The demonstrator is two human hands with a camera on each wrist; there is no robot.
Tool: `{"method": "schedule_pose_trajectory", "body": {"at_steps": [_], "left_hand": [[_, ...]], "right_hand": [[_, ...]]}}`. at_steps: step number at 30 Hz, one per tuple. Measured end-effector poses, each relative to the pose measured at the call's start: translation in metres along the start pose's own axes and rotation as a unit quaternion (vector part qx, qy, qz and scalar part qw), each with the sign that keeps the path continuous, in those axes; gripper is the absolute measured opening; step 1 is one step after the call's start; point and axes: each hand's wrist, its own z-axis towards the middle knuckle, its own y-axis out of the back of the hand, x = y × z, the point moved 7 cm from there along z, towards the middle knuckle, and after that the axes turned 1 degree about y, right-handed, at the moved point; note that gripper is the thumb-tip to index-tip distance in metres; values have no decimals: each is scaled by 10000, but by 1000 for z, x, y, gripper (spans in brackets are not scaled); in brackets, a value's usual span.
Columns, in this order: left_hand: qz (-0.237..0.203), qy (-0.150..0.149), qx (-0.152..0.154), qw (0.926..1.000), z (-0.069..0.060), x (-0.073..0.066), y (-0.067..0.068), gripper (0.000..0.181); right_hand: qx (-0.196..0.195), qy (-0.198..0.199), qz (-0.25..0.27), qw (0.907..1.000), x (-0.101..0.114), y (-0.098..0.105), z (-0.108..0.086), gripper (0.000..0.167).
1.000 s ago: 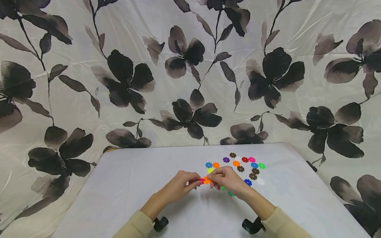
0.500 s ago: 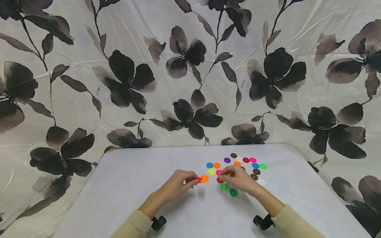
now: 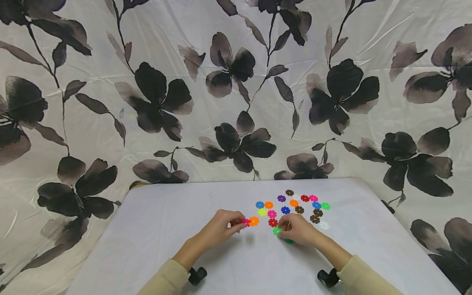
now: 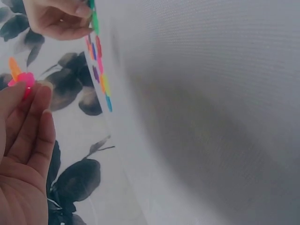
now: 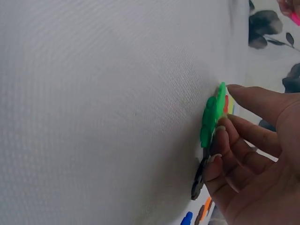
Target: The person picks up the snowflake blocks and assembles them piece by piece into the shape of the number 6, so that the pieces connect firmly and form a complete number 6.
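Pinched between the thumb and fingers of my left hand [image 3: 221,228] is a pink disc [image 3: 246,222], joined to an orange disc [image 3: 254,221]; the left wrist view shows the pink disc [image 4: 26,80] at the thumb tip and the orange one [image 4: 14,68] standing beyond it. My right hand [image 3: 299,230] is low over the table, its thumb and fingertips at opposite edges of a light green disc [image 3: 277,231]. In the right wrist view that light green disc [image 5: 220,104] overlaps a darker green disc [image 5: 207,121]. Just above it in the head view lies a red disc [image 3: 273,223].
Several notched discs, among them yellow [image 3: 262,212], purple [image 3: 282,198], brown [image 3: 289,192] and white [image 3: 324,225], lie right of centre on the white table [image 3: 147,237]. A floral cloth [image 3: 236,102] hangs behind. Black straps are at both wrists.
My right hand has moved off the orange disc, rightward and then down to the light green disc. The joined pink and orange discs have stayed in my left hand, which has barely moved.
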Motion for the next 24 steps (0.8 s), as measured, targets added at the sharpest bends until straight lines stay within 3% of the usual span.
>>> {"method": "schedule_pose_trajectory", "body": {"at_steps": [9,15,24], "left_hand": [[-187,-73,-92,9998,-2,3,-4,7],[-613,435,-122,9971,-4,11,-5,6],[-1211,1097,-402,9857,-6,22,-3,7]], "right_hand": [[-147,-228,-129,9995,-3,-1,-2,22],[-157,-439,-81,9989,-9,-5,1,17],[-167,-485,-51,9987,-12,-5,5,18]]}}
